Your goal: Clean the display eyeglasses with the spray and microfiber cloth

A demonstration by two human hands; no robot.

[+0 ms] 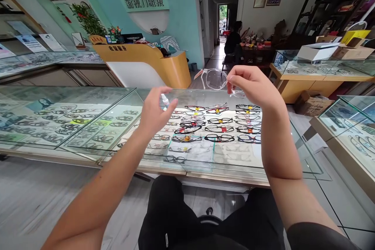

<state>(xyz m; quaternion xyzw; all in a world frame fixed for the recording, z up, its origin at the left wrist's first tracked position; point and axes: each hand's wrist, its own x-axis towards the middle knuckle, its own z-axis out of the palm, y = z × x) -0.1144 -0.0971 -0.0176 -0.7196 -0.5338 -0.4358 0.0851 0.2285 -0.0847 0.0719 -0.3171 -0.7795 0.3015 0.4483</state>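
Note:
Clear-framed glasses (216,79) with a small tag on one temple are raised above the far edge of the glass display case. My right hand (249,84) pinches them near the bridge. To their left, my left hand (158,111) hangs over the case, thumb and fingers apart, touching no glasses. A small white bottle (165,100) shows in the gap between its thumb and fingers; whether the hand touches it I cannot tell. Several rows of glasses (219,138) with dark and coloured frames lie below both hands.
The glass display case (199,172) stretches left and right before my knees. Another glass case (348,140) stands at the right. Behind are a yellow counter (175,68), a white open box (318,51) and a seated person (234,41) at a cluttered table.

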